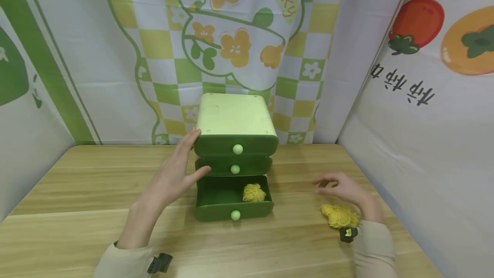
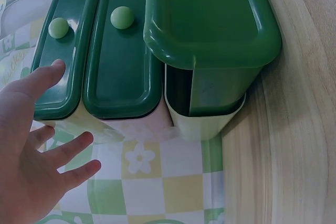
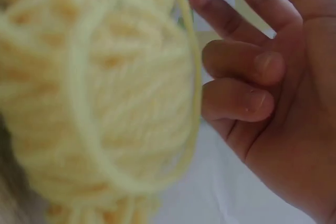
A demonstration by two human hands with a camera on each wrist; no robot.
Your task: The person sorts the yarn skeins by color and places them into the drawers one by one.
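A small green drawer unit (image 1: 236, 115) with a pale green top stands on the table. Its bottom drawer (image 1: 234, 211) is pulled out, with a ball of yellow yarn (image 1: 254, 192) in its right side; the two upper drawers look shut. My left hand (image 1: 170, 179) is spread at the unit's left side, fingertips by the top corner, thumb in front of the middle drawer (image 2: 125, 61). My right hand (image 1: 341, 188) hovers just beyond a second yellow yarn ball (image 1: 338, 216), fingers loosely bent, holding nothing. That yarn (image 3: 105, 93) looms blurred in the right wrist view.
The wooden table (image 1: 270, 248) reaches back to a patterned curtain (image 1: 162, 46). White cloth walls stand on both sides, the right one (image 1: 424, 149) close to my right arm. A dark wrist camera (image 1: 160, 263) sits on my left sleeve.
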